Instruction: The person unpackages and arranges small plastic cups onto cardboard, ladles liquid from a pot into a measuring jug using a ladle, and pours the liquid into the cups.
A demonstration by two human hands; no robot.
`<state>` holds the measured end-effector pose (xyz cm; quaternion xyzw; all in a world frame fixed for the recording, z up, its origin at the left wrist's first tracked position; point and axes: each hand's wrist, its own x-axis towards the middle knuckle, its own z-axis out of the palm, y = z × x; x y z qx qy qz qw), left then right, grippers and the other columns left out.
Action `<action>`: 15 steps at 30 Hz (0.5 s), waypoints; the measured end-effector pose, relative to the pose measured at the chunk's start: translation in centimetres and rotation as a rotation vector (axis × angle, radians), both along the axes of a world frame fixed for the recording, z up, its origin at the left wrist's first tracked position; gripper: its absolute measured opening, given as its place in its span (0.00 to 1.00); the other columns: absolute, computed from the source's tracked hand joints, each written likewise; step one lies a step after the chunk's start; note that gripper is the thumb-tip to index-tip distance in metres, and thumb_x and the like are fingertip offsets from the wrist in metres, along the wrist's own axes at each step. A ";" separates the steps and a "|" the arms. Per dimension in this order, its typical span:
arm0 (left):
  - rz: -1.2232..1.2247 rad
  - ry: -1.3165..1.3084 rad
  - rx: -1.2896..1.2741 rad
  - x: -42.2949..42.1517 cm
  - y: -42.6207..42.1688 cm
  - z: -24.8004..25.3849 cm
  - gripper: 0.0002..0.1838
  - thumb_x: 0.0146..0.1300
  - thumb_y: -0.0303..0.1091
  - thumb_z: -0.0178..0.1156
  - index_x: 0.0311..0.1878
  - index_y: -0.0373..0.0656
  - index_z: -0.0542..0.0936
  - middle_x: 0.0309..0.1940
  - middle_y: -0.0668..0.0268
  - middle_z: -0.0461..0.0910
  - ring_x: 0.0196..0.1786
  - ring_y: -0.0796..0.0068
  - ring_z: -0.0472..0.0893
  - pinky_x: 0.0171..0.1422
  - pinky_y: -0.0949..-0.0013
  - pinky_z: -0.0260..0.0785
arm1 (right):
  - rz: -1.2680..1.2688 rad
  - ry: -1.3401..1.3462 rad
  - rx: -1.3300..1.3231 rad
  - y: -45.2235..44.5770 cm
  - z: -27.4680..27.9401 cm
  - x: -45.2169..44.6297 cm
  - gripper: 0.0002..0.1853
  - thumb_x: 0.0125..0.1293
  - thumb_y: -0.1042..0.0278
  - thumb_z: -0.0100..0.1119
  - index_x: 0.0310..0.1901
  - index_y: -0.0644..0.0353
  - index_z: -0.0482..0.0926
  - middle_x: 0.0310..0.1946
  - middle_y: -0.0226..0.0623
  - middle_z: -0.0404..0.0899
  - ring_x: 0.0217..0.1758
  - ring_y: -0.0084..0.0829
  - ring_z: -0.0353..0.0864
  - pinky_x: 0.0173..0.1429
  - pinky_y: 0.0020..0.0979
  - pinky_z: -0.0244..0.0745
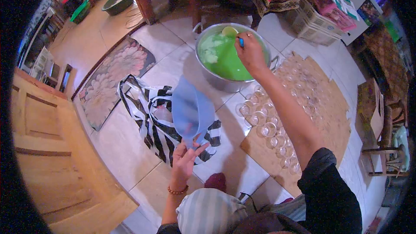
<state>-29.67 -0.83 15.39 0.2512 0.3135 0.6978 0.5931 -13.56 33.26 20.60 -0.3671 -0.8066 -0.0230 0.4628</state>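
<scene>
Green liquid (232,64) sits in a pot (223,83) on the floor (117,156); right fingers (244,52) grip a scoop (230,31), left fingers (200,149) a blue jug (186,108). Ladling seems in hand; lifting calls for steadiness.

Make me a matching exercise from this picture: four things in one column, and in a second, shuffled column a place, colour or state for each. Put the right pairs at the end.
Things
1. Blue pitcher
2. Metal pot
3. Clear cups
4. Plastic bag

Places, colours or states
A. Black and white stripes
B. Grouped on flat brown cardboard
C. In the person's left hand
D. Holding green liquid

Right pairs: 1-C, 2-D, 3-B, 4-A
</scene>
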 end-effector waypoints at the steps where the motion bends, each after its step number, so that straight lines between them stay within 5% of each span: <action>1: 0.010 -0.002 0.003 0.1 0.1 0.0 0.13 0.60 0.27 0.53 0.48 0.41 0.76 0.46 0.62 0.77 0.58 0.59 0.72 0.63 0.31 0.57 | 0.015 -0.012 -0.029 -0.1 -0.1 -0.5 0.07 0.59 0.74 0.56 0.38 0.63 0.75 0.37 0.48 0.74 0.38 0.50 0.75 0.42 0.41 0.71; 15: 0.060 0.019 0.007 0.6 0.3 0.7 0.11 0.62 0.28 0.53 0.47 0.41 0.76 0.46 0.63 0.77 0.55 0.64 0.74 0.64 0.34 0.58 | 0.355 -0.226 -0.218 -7.6 0.1 2.2 0.09 0.60 0.76 0.56 0.43 0.62 0.74 0.45 0.42 0.74 0.47 0.43 0.76 0.49 0.35 0.73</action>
